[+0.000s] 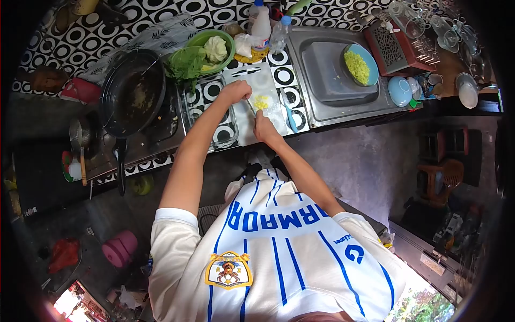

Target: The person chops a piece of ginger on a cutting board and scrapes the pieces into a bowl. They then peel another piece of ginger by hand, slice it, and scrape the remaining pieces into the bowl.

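On a pale cutting board (256, 80) lies a small heap of chopped yellow food (260, 102). A knife (251, 106) spans the gap between my two hands, beside the heap. My right hand (265, 127) is closed around its near end, where the handle is hidden by the fingers. My left hand (235, 92) is closed at the knife's far end, gripping it there; the fingertips are partly hidden. A glass dish (225, 137) sits under my left forearm. Right of the board lies a light-blue handled utensil (291, 118).
A black wok (134, 94) rests on the stove at left. A green bowl (229, 42) holds cauliflower and leaves. Bottles (261, 27) stand behind the board. In the sink (316, 112), a blue bowl of chopped yellow food (357, 67) sits on an upturned grey tub (327, 80).
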### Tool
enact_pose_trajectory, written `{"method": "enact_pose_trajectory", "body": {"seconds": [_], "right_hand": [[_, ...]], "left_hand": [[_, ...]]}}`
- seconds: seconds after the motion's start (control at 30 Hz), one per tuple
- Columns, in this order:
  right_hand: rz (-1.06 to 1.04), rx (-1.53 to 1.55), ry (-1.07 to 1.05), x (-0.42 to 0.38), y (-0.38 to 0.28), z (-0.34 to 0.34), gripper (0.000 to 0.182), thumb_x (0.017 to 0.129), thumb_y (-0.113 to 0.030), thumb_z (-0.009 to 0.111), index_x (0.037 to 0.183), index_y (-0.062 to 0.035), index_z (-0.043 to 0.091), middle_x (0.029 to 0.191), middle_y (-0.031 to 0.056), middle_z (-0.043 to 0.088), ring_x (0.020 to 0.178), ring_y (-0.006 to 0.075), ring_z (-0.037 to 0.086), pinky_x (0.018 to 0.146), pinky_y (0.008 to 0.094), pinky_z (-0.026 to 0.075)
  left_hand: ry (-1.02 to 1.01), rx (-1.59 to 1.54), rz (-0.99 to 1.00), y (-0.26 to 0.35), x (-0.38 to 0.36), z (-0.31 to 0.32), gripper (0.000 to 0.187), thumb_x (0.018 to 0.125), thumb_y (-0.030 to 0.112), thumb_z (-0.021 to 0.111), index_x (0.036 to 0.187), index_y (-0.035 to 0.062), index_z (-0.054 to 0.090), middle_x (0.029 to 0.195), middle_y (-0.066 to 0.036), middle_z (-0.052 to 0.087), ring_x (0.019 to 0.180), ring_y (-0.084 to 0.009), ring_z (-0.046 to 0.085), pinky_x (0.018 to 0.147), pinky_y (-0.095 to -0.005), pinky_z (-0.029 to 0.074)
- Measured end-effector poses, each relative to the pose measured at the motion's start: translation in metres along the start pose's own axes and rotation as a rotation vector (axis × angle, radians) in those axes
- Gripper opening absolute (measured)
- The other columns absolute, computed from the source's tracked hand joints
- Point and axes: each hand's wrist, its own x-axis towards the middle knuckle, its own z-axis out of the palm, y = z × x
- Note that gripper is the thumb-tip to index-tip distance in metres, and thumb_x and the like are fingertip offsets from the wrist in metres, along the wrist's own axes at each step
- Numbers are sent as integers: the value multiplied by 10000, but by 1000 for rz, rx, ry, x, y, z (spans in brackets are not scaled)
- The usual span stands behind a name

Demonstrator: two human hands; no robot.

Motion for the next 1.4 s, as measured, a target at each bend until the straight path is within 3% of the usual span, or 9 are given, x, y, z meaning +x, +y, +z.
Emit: {"method": "enact_pose_trajectory", "body": {"seconds": [0.37,0.4,0.53,0.67,0.97,1.17,1.27,1.37,1.4], "right_hand": [[45,-23,-57,-9,19,3,216,910,-82,510,1025,48,382,753,355,612,755,554,599,694,607,455],[19,-33,-55,8,18,-9,208,918,-93,508,1019,46,389,748,350,612,753,552,599,687,606,453],[3,-112,-21,9,30,-19,177,943,-128,492,1003,27,432,741,343,613,736,546,597,659,591,453],[85,-242,-134,11,0,-48,230,937,-149,469,1085,27,457,868,312,647,850,490,643,764,577,501],[69,-303,-188,7,29,-50,267,959,-223,499,1116,-10,466,872,269,667,832,457,656,735,564,505],[-17,-284,-164,32,53,-56,272,968,-262,524,1084,-18,494,851,268,663,856,460,643,746,558,488],[-11,-350,-218,33,11,-93,257,964,-257,532,1067,-23,508,847,266,662,856,460,641,744,552,486],[-60,-236,-205,38,47,-72,278,956,-279,548,1060,-22,524,843,263,662,843,459,641,741,548,485],[-36,-329,-218,45,45,-77,273,936,-294,578,1058,-50,563,851,221,672,849,416,658,724,525,509]], "left_hand": [[-85,-39,-46,-2,6,4,73,732,94,652,782,147,664,897,-103,628,927,-298,620,821,-385,512],[51,-5,-12,0,2,5,83,730,81,659,787,139,676,914,-108,641,933,-312,628,825,-394,515],[34,-6,-45,-1,5,12,84,746,75,667,801,137,685,930,-125,646,958,-329,634,835,-409,518],[91,-85,-84,-2,1,14,75,753,76,658,801,125,688,938,-148,649,923,-348,641,801,-421,532],[295,-206,-186,17,-13,35,130,760,33,587,795,99,693,783,-153,679,795,-345,668,718,-427,542],[299,-176,-250,26,-11,25,134,767,22,580,789,77,700,807,-158,688,797,-358,677,723,-430,546],[277,-200,-271,14,-4,34,128,766,18,594,796,75,705,813,-166,690,811,-358,680,730,-432,547],[286,-109,-301,27,-9,25,121,756,16,619,801,76,714,809,-161,690,816,-352,681,734,-431,550],[324,-141,-291,18,-1,22,117,755,18,626,801,75,717,809,-164,691,812,-355,682,737,-432,551]]}}
